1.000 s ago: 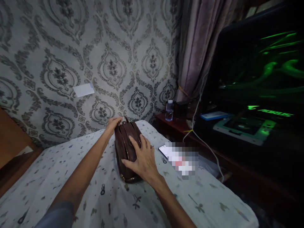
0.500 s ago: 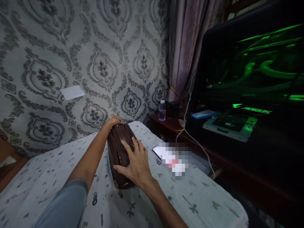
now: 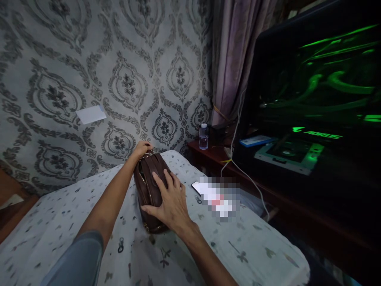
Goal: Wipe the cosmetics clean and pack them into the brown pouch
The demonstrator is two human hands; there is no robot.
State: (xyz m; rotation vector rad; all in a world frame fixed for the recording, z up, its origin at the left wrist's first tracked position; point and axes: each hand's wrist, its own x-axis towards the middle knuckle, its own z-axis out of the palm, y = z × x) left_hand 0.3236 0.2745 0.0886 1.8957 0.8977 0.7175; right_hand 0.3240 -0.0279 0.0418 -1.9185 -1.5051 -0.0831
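A brown leather handbag with gold-coloured zips lies on the patterned bedsheet, its length pointing away from me. My left hand is closed at the bag's far end, by the metal fittings; the exact piece between its fingers is partly hidden. Along the bag's left side a zip gapes, with a dark slit showing. Across the top of the bag rests my right hand, fingers spread and thumb pointing left, touching the leather.
Right of the bag lies a lit phone, partly blurred out. A clear bottle stands on a dark red table. A white cable hangs over its edge. At right is a large dark computer case with green lights.
My left hand has shifted slightly up and away at the bag's far end. The zip gap on the bag's left side shows wider. My right hand stays almost in place.
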